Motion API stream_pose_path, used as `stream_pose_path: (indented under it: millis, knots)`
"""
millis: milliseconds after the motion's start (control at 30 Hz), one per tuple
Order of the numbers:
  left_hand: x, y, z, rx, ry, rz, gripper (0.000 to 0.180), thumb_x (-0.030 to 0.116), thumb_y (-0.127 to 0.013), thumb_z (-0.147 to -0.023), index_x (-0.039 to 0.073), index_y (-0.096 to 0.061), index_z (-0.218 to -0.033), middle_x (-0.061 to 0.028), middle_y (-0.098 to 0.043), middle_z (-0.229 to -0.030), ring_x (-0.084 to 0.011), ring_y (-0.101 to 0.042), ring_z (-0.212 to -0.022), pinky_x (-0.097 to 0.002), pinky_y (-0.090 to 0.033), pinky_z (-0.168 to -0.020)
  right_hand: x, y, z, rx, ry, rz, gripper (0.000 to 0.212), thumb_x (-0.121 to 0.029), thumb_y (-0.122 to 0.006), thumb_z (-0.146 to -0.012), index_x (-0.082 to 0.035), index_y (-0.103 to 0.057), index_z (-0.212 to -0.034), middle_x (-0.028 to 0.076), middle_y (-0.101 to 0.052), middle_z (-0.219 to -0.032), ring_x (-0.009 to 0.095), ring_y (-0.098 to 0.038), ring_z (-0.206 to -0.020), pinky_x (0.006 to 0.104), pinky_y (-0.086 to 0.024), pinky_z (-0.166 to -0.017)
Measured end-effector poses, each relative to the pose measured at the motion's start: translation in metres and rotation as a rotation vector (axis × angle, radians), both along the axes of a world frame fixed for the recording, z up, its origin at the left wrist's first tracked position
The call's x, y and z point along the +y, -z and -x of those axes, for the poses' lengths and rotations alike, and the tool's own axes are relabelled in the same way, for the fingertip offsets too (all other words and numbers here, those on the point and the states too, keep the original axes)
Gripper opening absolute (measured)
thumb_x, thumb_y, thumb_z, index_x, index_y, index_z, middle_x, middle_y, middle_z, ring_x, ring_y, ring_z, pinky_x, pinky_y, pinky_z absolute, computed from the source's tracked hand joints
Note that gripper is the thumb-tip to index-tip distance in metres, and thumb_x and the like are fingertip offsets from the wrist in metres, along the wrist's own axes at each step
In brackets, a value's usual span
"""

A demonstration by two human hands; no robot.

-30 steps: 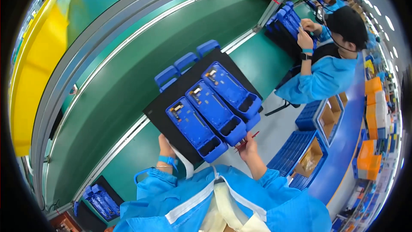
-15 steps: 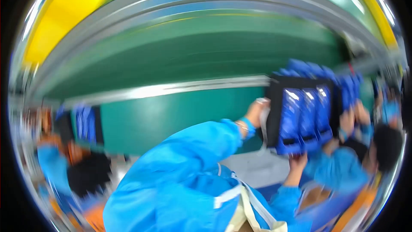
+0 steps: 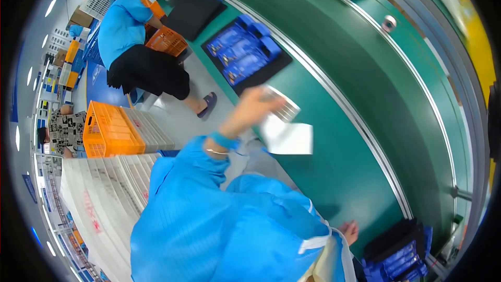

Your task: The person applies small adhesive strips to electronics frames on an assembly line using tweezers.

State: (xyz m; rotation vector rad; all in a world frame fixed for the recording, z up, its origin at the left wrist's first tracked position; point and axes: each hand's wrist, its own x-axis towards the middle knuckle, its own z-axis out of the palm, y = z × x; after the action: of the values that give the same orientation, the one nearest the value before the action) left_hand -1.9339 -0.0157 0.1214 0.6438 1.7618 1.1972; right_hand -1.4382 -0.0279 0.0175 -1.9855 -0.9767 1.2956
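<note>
My left hand, smeared by motion, is closed on a white sheet that hangs below its fingers. A small pale rectangular piece with dark stripes is in the same grip, too blurred to name. Just beyond that hand lies a black panel with shiny blue pouches on the green table. My right hand is low over the table, its fingers loosely curled and apart, with nothing visible in them. Close by at the lower right is another black panel with blue pouches.
A long metal rail divides the green surface. Black sheets lie at the table's far end. A person in blue bends over orange crates there. Stacked pale crates and an orange crate stand at left.
My view has swung left. Both hands have left the black panel with blue pouches, now low at the right. My left hand, carrying the white sheet, has moved toward another such panel.
</note>
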Motion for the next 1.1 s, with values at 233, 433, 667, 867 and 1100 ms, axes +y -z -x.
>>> stream_pose_path:
  millis: [233,433,667,867,1100]
  knots:
    - [-0.005,0.0,0.223,0.28,-0.313,-0.102,0.04,0.02,-0.062,-0.08,0.001,-0.053,-0.114,-0.006,-0.061,-0.092,-0.0115,-0.058,-0.079,-0.0232,-0.045,-0.068,0.115,-0.046,0.278,0.699,-0.354,0.281,0.04,-0.019,-0.051,-0.088,0.002,-0.04,-0.121,0.018,-0.051,-0.111,0.026,-0.054,-0.1,0.0332,-0.049,-0.074]
    - [0.044,0.102,0.32,-0.184,-0.246,-0.098,0.028,0.018,-0.065,-0.074,0.001,-0.06,-0.097,-0.009,-0.063,-0.087,-0.0179,-0.06,-0.075,-0.0292,-0.046,-0.068,0.102,-0.008,0.435,0.532,-0.395,0.42,0.04,-0.017,-0.05,-0.087,0.002,-0.038,-0.12,0.011,-0.05,-0.101,0.018,-0.055,-0.084,0.0297,-0.049,-0.066]
    - [0.042,0.136,0.288,-0.369,-0.168,-0.085,0.048,0.014,-0.057,-0.082,0.002,-0.038,-0.125,-0.0107,-0.059,-0.098,-0.0177,-0.059,-0.085,-0.0273,-0.047,-0.076,0.086,0.02,0.43,0.105,-0.343,0.177,0.04,-0.019,-0.051,-0.085,0.0,-0.041,-0.119,0.006,-0.047,-0.097,0.014,-0.051,-0.08,0.0261,-0.048,-0.061]
    - [0.011,0.153,0.286,-0.54,0.032,-0.021,0.061,0.011,-0.058,-0.082,0.002,-0.026,-0.134,-0.0097,-0.057,-0.102,-0.0158,-0.056,-0.088,-0.0258,-0.045,-0.078,0.076,0.046,0.428,-0.276,-0.256,0.009,0.046,-0.019,-0.05,-0.085,-0.001,-0.04,-0.126,0.001,-0.048,-0.087,0.008,-0.048,-0.071,0.0215,-0.044,-0.054]
    - [-0.009,0.105,0.307,-0.356,0.135,0.0,0.056,0.014,-0.057,-0.083,0.0,-0.032,-0.131,-0.0113,-0.058,-0.101,-0.0122,-0.056,-0.086,-0.0221,-0.045,-0.074,0.069,0.018,0.459,-0.186,-0.077,-0.073,0.038,-0.031,-0.044,-0.09,-0.002,-0.052,-0.112,0.006,-0.053,-0.091,0.012,-0.05,-0.081,0.0243,-0.043,-0.063]
